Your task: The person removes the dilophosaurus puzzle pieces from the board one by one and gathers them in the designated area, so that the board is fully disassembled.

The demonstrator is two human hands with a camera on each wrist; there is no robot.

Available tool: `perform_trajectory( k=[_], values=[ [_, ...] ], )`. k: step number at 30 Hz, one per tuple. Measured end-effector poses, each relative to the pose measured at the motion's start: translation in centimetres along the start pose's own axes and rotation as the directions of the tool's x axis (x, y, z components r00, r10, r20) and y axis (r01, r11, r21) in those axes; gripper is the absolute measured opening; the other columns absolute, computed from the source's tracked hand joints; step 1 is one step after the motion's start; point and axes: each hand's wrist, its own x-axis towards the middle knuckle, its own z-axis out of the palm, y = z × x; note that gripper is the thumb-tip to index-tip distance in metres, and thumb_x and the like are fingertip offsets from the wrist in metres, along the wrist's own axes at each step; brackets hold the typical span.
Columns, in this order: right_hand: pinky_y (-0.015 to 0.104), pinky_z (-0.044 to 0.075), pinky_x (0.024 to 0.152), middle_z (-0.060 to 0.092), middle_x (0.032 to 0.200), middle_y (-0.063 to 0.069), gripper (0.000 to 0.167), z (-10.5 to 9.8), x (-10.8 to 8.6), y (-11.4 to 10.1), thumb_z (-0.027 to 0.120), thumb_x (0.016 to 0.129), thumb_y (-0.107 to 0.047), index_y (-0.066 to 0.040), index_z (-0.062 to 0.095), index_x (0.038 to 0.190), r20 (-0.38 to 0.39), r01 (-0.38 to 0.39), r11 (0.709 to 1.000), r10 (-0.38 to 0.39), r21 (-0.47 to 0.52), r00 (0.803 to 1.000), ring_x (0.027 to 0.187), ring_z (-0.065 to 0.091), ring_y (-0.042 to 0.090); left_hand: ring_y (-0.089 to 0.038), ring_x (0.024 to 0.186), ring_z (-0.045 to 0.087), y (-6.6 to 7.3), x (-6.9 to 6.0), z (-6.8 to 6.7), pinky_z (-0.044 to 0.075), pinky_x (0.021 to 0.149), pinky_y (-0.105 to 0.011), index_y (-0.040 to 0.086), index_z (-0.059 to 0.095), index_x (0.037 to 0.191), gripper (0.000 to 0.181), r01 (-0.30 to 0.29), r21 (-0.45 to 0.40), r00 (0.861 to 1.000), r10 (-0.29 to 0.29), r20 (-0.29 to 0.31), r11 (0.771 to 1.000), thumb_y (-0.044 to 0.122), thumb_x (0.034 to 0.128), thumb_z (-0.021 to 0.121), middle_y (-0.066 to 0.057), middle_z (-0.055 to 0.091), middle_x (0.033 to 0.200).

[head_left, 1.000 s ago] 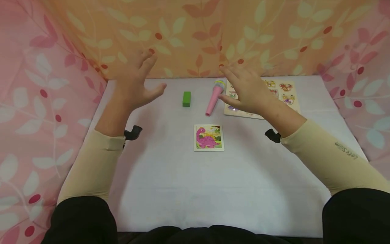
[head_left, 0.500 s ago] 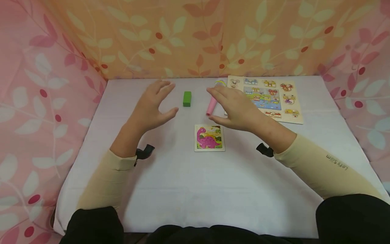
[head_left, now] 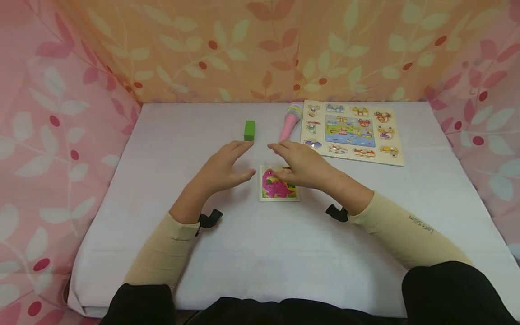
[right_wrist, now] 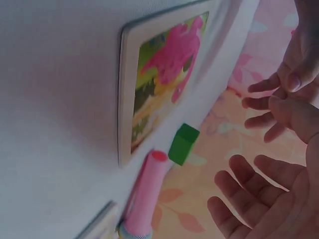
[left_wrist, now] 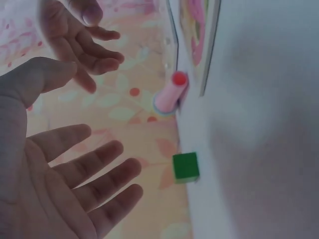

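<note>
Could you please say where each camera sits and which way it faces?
Head: on the head, looking forward and down at the table; left hand, right hand, sleeves show.
Left wrist: on that wrist, looking past its hand at the green block; right hand beyond.
Right wrist: on that wrist, looking past its hand at the dinosaur picture; left hand beyond.
Both wrist views share the pink microphone.
</note>
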Motion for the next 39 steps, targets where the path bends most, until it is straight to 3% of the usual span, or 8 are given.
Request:
perform_trajectory(
  k=[4,12,21,30,39],
  values=[
    [0.042,0.051,0.094,0.061,0.128,0.012,0.067,1.5,0.7,0.2,0.075,0.091,-0.033,-0.007,0.052,0.148,0.054,-0.049,0.998,0.046,0.051,0.997,0.112,0.06,0.025,-0.027,0.134,0.048,-0.2,0.4,1.3,0.042,0.106,-0.05,0.016,0.042,0.158,0.077,0.016,-0.019,0.998,-0.015,0.062,1.0,0.041,0.0926,0.073,-0.007,0.051,0.146],
    [0.04,0.052,0.089,0.064,0.114,0.009,0.052,3.8,1.9,0.7,0.073,0.093,-0.031,-0.005,0.063,0.137,0.146,-0.137,0.987,0.123,0.088,0.982,0.098,0.06,0.022,-0.022,0.102,0.056,-0.6,0.8,3.3,0.048,0.086,-0.041,0.012,0.051,0.152,0.074,0.058,-0.021,0.986,-0.054,0.155,0.998,0.039,0.0888,0.078,-0.007,0.06,0.12],
    [0.04,0.049,0.09,0.064,0.11,0.009,0.046,4.4,2.6,0.8,0.074,0.095,-0.031,-0.003,0.067,0.13,0.151,-0.13,0.991,0.125,0.027,0.981,0.097,0.058,0.024,-0.02,0.1,0.051,-0.9,0.7,4.7,0.047,0.086,-0.038,0.015,0.05,0.152,0.08,0.15,-0.055,0.96,-0.132,0.247,0.987,0.042,0.085,0.083,-0.001,0.055,0.109],
    [0.036,0.047,0.077,0.061,0.093,0.006,0.037,5.0,3.0,0.9,0.076,0.093,-0.025,-0.002,0.069,0.122,0.135,-0.191,0.977,0.178,0.092,0.975,0.086,0.056,0.022,-0.02,0.099,0.051,-1.3,0.7,5.3,0.046,0.085,-0.036,0.013,0.051,0.152,0.08,0.102,-0.026,0.961,-0.091,0.26,0.994,0.041,0.0839,0.083,-0.001,0.054,0.113],
    [0.036,0.048,0.083,0.064,0.099,0.008,0.033,5.3,3.4,0.6,0.08,0.09,-0.023,-0.002,0.071,0.114,0.102,-0.233,0.961,0.22,0.149,0.97,0.091,0.056,0.023,-0.021,0.096,0.051,-1.3,0.6,5.3,0.045,0.083,-0.036,0.009,0.051,0.151,0.081,0.059,-0.005,0.97,-0.056,0.238,0.998,0.039,0.0829,0.083,-0.005,0.055,0.11]
  ],
)
